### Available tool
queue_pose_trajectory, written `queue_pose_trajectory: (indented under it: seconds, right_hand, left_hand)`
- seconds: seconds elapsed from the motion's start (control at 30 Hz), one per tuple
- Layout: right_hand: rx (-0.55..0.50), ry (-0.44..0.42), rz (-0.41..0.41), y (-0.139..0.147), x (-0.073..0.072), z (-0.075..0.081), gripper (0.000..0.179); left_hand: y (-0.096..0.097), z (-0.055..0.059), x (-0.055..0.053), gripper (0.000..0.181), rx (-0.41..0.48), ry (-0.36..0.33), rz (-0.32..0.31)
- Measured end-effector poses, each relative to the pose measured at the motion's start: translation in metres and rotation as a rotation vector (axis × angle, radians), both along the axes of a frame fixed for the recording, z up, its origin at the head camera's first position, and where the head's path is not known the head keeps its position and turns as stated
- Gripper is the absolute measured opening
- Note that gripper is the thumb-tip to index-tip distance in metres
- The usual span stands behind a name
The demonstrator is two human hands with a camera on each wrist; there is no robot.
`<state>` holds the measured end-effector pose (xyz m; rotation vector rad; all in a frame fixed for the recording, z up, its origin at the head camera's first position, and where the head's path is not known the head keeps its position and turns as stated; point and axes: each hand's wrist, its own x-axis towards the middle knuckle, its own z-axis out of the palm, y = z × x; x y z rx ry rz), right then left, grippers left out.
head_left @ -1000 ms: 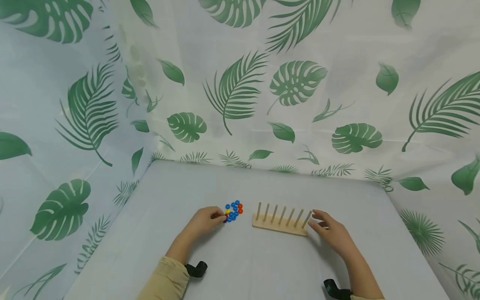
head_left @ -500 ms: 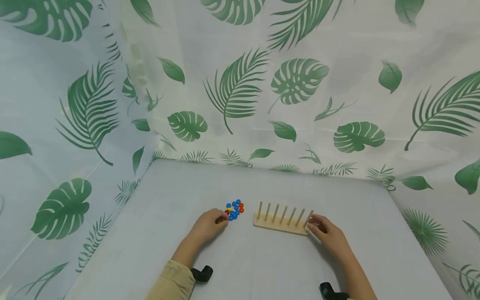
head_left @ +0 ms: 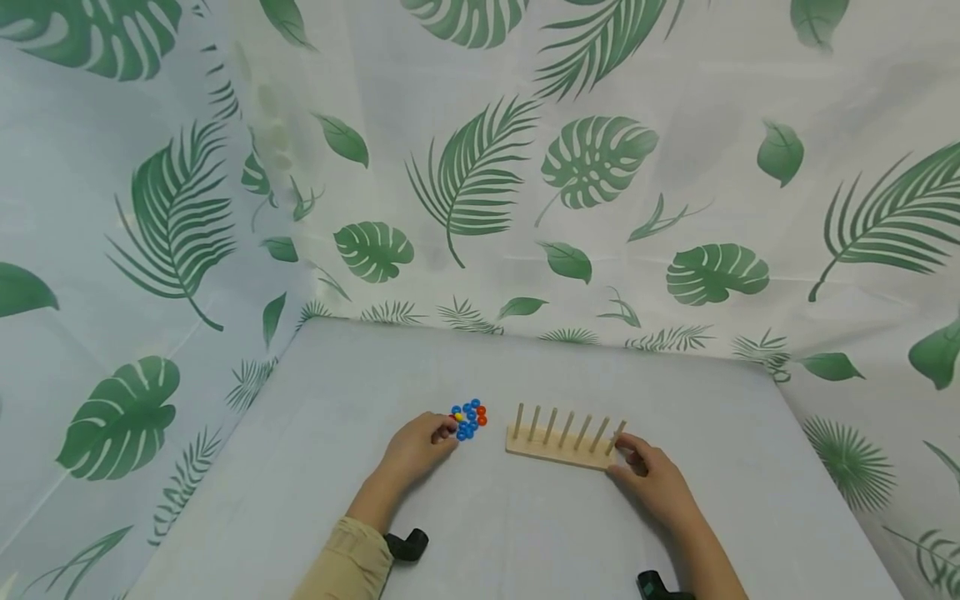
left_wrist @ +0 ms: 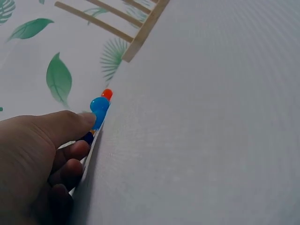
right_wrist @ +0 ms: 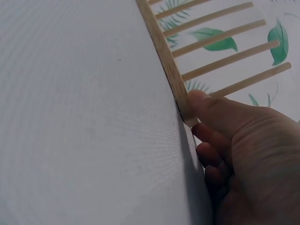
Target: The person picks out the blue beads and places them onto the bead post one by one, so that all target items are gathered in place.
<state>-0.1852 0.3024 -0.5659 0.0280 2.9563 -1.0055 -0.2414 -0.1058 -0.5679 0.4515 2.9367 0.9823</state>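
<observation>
Pale sheeting [head_left: 480, 79] printed with green leaves [head_left: 373, 252] rose behind and at both sides of the light-grey worktop [head_left: 375, 367]; the lighting was soft.

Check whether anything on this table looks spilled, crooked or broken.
Nothing stands out. The pegs on the wooden rack seem to fan out in the head view, but those in the right wrist view look parallel, so that's probably camera angle. The beads lie in a loose cluster beside the left hand.

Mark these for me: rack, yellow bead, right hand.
Rack [head_left: 555, 452]: head view, middle of its base.
Yellow bead [head_left: 459, 417]: head view, its middle.
Right hand [head_left: 656, 482]: head view, back of the hand.
</observation>
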Motion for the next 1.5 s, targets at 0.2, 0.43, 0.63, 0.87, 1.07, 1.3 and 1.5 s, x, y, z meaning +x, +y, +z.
queue_pose_trajectory:
  seconds: [0.2,0.43,0.63,0.87,1.07,1.3,1.5]
  right_hand:
    - [0.018,0.022,-0.010,-0.0006,0.0004,-0.0027,0.064]
    - [0.033,0.039,-0.020,-0.0007,0.0002,-0.0046,0.063]
    - [0.033,0.046,-0.020,-0.0005,0.0005,-0.0045,0.062]
    - [0.046,0.051,-0.020,-0.0001,0.0007,-0.0046,0.061]
    - [0.044,0.057,-0.018,-0.0007,0.0012,-0.0043,0.061]
    - [0.043,0.070,-0.010,-0.0013,0.0025,-0.0040,0.060]
    - [0.043,0.075,-0.010,-0.0023,0.0028,-0.0043,0.059]
  left_hand:
    - [0.0036,-0.0017,-0.0007,0.025,-0.051,0.011,0.023]
    - [0.0060,-0.0028,-0.0010,0.019,-0.078,0.043,0.029]
    - [0.0077,-0.0031,-0.0012,0.017,-0.097,0.039,0.035]
    - [0.0099,-0.0010,0.0000,0.019,-0.111,0.042,0.031]
    - [0.0092,-0.0037,-0.0006,0.020,-0.121,0.029,0.037]
    - [0.0051,-0.0024,0.0003,0.020,-0.047,-0.003,0.018]
    - [0.0028,-0.0005,-0.0001,0.019,0.005,-0.024,-0.008]
